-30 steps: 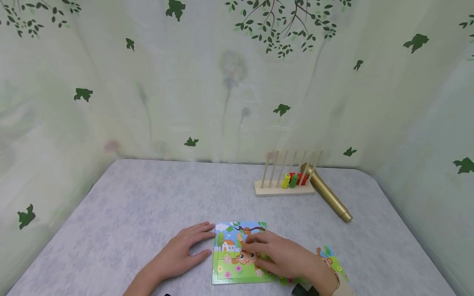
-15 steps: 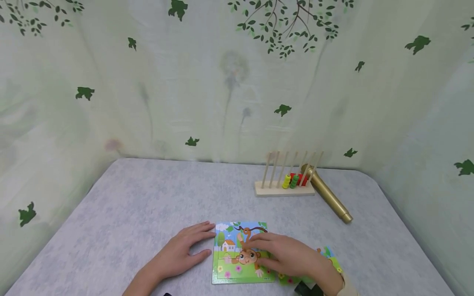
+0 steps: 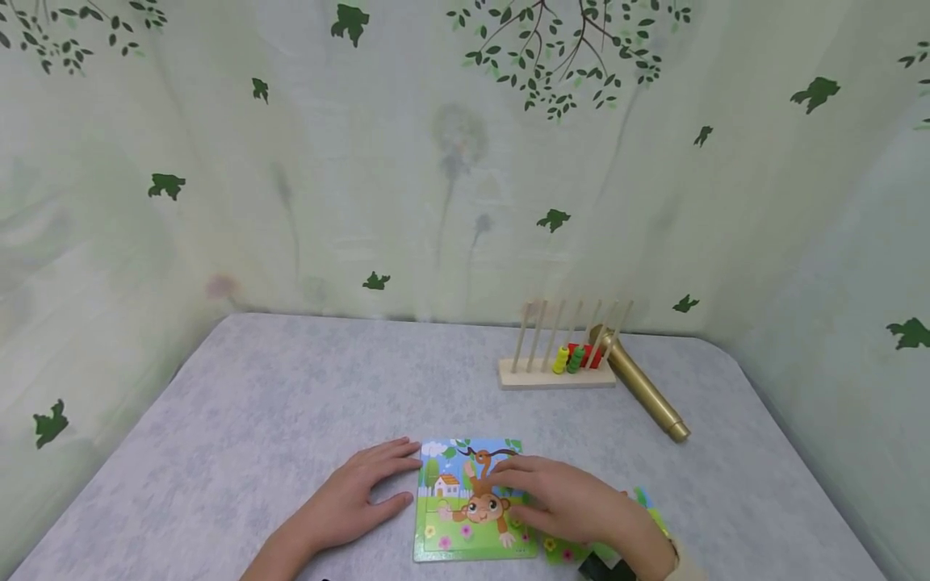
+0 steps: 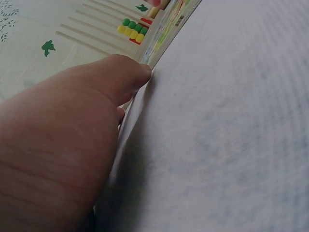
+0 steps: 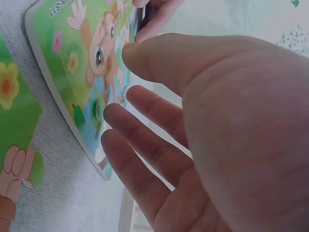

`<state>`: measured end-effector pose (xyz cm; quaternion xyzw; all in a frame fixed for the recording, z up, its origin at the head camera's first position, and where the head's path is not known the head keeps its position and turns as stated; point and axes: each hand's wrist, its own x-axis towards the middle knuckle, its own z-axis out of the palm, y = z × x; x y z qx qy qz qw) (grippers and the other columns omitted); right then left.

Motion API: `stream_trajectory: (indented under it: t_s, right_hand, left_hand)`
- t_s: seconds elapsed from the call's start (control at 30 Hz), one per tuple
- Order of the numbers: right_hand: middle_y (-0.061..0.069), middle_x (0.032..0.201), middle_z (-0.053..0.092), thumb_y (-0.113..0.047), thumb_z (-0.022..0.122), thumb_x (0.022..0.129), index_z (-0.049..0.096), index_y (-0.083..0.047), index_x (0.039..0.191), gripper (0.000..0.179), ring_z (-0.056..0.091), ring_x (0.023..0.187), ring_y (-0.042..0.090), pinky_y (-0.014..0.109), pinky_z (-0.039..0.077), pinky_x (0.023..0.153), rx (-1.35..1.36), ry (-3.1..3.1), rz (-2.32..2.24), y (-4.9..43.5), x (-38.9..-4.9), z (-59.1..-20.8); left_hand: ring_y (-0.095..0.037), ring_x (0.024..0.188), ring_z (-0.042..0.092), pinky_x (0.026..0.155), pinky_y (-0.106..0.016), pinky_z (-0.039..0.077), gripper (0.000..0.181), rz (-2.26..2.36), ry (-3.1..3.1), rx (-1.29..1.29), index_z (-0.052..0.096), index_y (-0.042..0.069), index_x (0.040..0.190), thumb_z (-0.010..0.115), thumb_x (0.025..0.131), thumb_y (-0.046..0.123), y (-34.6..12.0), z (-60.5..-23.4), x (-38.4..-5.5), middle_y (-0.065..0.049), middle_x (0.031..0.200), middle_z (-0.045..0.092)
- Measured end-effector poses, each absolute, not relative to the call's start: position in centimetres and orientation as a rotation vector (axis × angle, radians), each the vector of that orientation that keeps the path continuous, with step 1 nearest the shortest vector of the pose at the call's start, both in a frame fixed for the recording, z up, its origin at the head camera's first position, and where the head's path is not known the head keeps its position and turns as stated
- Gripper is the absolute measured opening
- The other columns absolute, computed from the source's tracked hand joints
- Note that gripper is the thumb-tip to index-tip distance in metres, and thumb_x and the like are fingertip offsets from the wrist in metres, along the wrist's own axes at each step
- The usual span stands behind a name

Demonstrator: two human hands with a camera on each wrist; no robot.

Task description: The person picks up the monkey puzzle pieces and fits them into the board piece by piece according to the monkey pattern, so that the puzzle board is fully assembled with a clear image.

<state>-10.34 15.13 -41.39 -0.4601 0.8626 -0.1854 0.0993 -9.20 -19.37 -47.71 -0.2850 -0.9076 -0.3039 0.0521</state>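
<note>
A square jigsaw puzzle with a cartoon monkey, a house and flowers lies flat on the table. My left hand rests at its left edge, fingers spread, fingertips and thumb right at the side. In the left wrist view the thumb touches the puzzle's edge. Over the right part of the picture is my right hand, fingers extended and loosely bent, nothing between them. The right wrist view shows these fingers apart, close over the monkey's face. A second monkey picture lies partly hidden beneath the right forearm.
Behind the puzzle stands a wooden rack of upright pegs with yellow, green and red beads. A gold tube lies beside it at the right. A leaf-patterned curtain surrounds the grey table.
My right hand has shifted slightly to the right across the puzzle, baring more of the monkey. The left hand has stayed at the left edge.
</note>
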Motion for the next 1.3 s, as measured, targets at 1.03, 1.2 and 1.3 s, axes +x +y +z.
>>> stream_trajectory:
  t_s: [1.03,1.2,1.3]
  right_hand:
    - [-0.013,0.137,0.06,-0.028,0.063,0.105,0.062,-0.025,0.143,0.039,0.061,0.121,0.008,0.032,0.056,0.096,-1.055,2.58,-0.735,19.2,-8.8,-41.0]
    - [-0.013,0.139,0.059,-0.032,0.063,0.104,0.061,-0.028,0.144,0.04,0.06,0.123,0.008,0.034,0.056,0.099,-0.964,2.591,-0.731,19.8,-8.7,-40.8]
    - [-0.014,0.139,0.059,-0.034,0.064,0.104,0.061,-0.028,0.144,0.04,0.06,0.123,0.008,0.034,0.056,0.099,-0.93,2.601,-0.739,20.1,-8.6,-40.7]
  left_hand:
    - [-0.022,0.146,0.047,0.113,-0.056,0.043,0.043,-0.933,-2.792,-0.859,0.067,0.024,0.137,0.071,0.098,0.041,-19.5,-47.6,-9.2,0.006,0.153,0.055]
    - [-0.023,0.145,0.048,0.112,-0.056,0.044,0.042,-0.923,-2.766,-0.87,0.068,0.023,0.136,0.072,0.097,0.039,-19.5,-47.6,-9.2,0.005,0.152,0.056]
    - [-0.024,0.144,0.049,0.111,-0.056,0.045,0.042,-0.909,-2.749,-0.873,0.068,0.022,0.136,0.072,0.097,0.039,-19.5,-47.6,-9.1,0.003,0.151,0.058]
